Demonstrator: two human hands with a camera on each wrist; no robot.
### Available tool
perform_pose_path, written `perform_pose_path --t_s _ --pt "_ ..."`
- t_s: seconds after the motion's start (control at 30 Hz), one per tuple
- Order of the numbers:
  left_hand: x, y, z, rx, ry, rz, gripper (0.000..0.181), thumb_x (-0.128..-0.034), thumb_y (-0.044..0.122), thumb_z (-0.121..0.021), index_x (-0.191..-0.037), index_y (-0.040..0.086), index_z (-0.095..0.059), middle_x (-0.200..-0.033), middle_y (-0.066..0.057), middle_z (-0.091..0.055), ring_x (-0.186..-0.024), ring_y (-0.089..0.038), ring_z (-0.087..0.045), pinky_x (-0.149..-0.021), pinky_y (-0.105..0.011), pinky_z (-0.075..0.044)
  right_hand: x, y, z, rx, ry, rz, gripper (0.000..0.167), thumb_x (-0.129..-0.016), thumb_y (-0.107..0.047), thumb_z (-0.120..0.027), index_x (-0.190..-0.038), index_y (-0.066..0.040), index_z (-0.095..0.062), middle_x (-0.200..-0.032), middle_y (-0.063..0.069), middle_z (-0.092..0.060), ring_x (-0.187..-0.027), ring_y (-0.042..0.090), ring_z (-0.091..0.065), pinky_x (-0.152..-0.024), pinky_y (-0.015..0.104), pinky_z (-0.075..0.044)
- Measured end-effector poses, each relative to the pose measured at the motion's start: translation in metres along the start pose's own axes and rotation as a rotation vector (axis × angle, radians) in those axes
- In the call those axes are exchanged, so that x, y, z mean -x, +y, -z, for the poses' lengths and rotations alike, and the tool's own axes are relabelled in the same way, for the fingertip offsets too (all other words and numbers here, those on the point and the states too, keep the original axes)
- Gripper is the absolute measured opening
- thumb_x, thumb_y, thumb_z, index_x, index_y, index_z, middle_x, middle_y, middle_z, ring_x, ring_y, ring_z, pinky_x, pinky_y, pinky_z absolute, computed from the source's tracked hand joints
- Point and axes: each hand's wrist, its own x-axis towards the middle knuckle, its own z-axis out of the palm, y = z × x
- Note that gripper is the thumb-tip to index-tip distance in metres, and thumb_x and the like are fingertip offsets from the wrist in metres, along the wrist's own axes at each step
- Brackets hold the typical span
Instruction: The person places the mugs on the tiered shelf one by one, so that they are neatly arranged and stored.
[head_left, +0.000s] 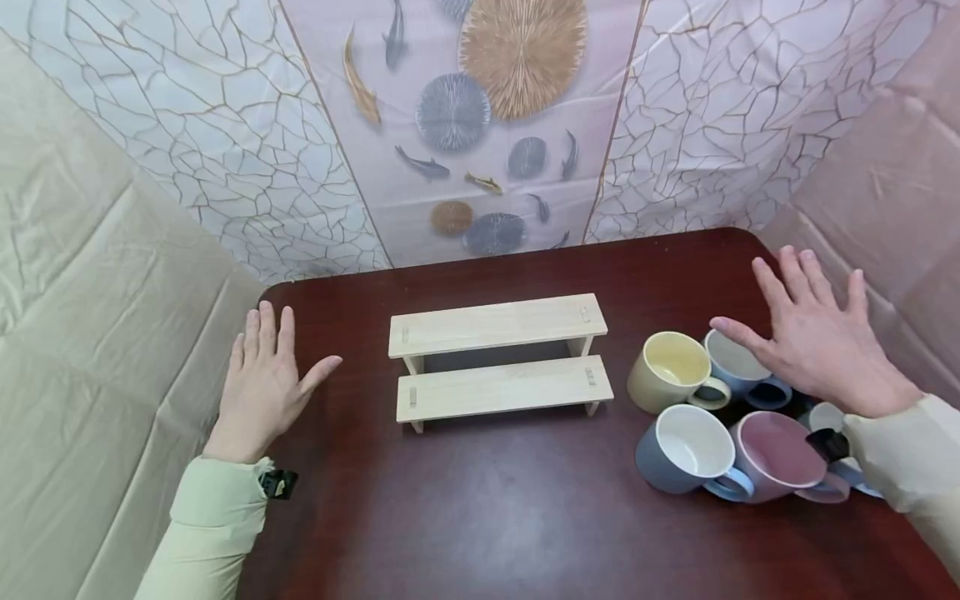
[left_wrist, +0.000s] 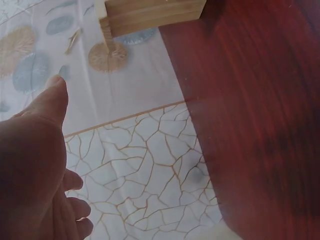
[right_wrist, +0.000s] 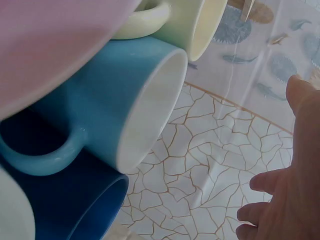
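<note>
Left of the right hand are a pale yellow mug, a white-lined grey-blue mug and a pink mug; nearest that hand, a white-lined light blue mug sits beside what seems a navy mug, partly hidden. Between it and the left hand are a pale wooden stand and reddish-brown table. Beyond both, gold crackle veins white cloth beside a lilac panel of grey and gold fish.

A dark red table fills the lower middle — glare near the bottom. Beige cloth covers the left edge; patterned cloth spans the top.
</note>
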Motion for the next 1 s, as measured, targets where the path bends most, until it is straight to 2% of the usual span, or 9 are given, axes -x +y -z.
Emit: perform_pose_path --t_s 0.13,0.27,0.4,0.5,0.6,0.7,0.83,0.93,1.0 --pt "-0.001 0.007 -0.010 0.046 0.074 0.004 0.086 -0.0975 0.054 -0.048 -0.149 -0.009 -0.019 -0.154 -0.034 -0.010 -0.142 -0.048 -0.010 -0.110 -0.060 -0.016 0.003 0.001 0.001 -0.010 -0.001 -0.019 0.096 -0.093 -0.064 -0.047 -0.154 -0.002 -0.006 -0.156 0.028 0.009 -0.143 0.034 0.020 -0.100 0.066 0.022" --pt "0.002 0.022 -0.031 0.204 0.128 0.048 0.068 -0.1008 0.039 -0.050 -0.143 -0.011 -0.032 -0.143 -0.037 -0.031 -0.129 -0.053 -0.031 -0.102 -0.061 -0.029 0.014 -0.001 0.000 -0.030 0.024 -0.030 0.096 -0.092 -0.062 -0.050 -0.154 -0.001 -0.008 -0.156 0.028 0.006 -0.144 0.036 0.018 -0.102 0.065 0.021" --pt "0.006 0.037 -0.052 0.426 0.010 0.175 0.052 -0.1039 0.032 -0.043 -0.139 -0.007 -0.042 -0.132 -0.031 -0.043 -0.122 -0.047 -0.040 -0.100 -0.057 -0.033 0.033 -0.011 0.000 -0.078 0.083 -0.021 0.092 -0.093 -0.057 -0.054 -0.153 0.000 -0.015 -0.157 0.029 -0.002 -0.145 0.039 0.010 -0.106 0.062 0.017" --pt "0.008 0.049 -0.068 0.544 -0.088 0.285 0.048 -0.1048 0.032 -0.037 -0.134 -0.004 -0.048 -0.129 -0.027 -0.049 -0.123 -0.042 -0.044 -0.101 -0.053 -0.035 0.055 -0.023 0.001 -0.189 0.190 0.000 0.082 -0.093 -0.046 -0.061 -0.150 0.001 -0.027 -0.157 0.027 -0.011 -0.146 0.041 0.001 -0.108 0.063 0.009" --pt "0.009 0.059 -0.081 0.624 -0.136 0.374 0.049 -0.1052 0.037 -0.033 -0.129 -0.001 -0.053 -0.121 -0.022 -0.058 -0.116 -0.037 -0.053 -0.095 -0.051 -0.041 0.082 -0.038 -0.003 -0.327 0.374 0.033 0.069 -0.091 -0.041 -0.065 -0.141 0.002 -0.043 -0.152 0.026 -0.029 -0.140 0.047 -0.017 -0.110 0.060 -0.003" --pt "0.008 0.068 -0.090 0.700 -0.155 0.442 0.052 -0.1054 0.042 -0.030 -0.125 0.002 -0.056 -0.107 -0.019 -0.062 -0.101 -0.033 -0.059 -0.085 -0.047 -0.045 0.108 -0.053 -0.016 -0.419 0.560 0.053 0.064 -0.093 -0.048 -0.061 -0.130 0.004 -0.055 -0.136 0.029 -0.044 -0.130 0.038 -0.034 -0.106 0.042 -0.014" --pt "0.003 0.077 -0.098 0.764 -0.141 0.464 0.052 -0.1054 0.043 -0.030 -0.123 0.004 -0.059 -0.110 -0.017 -0.063 -0.099 -0.030 -0.058 -0.085 -0.045 -0.044 0.139 -0.072 -0.039 -0.469 0.654 -0.098 0.048 -0.094 -0.030 -0.063 -0.125 0.005 -0.058 -0.121 0.030 -0.049 -0.118 0.011 -0.037 -0.095 0.017 -0.017" --pt "-0.002 0.081 -0.101 0.789 -0.115 0.449 0.047 -0.1057 0.037 -0.032 -0.119 0.003 -0.061 -0.113 -0.017 -0.062 -0.102 -0.029 -0.056 -0.087 -0.044 -0.043 0.154 -0.084 -0.056 -0.479 0.633 -0.283 0.041 -0.087 -0.005 -0.067 -0.126 0.005 -0.057 -0.117 0.026 -0.047 -0.109 -0.004 -0.034 -0.088 0.009 -0.022" --pt "-0.003 0.083 -0.102 0.792 -0.104 0.446 0.043 -0.1054 0.032 -0.033 -0.116 0.002 -0.062 -0.107 -0.017 -0.063 -0.098 -0.029 -0.057 -0.084 -0.043 -0.043 0.159 -0.090 -0.067 -0.498 0.635 -0.353 0.044 -0.084 0.003 -0.068 -0.126 0.005 -0.057 -0.116 0.026 -0.044 -0.103 -0.011 -0.029 -0.082 0.007 -0.025"
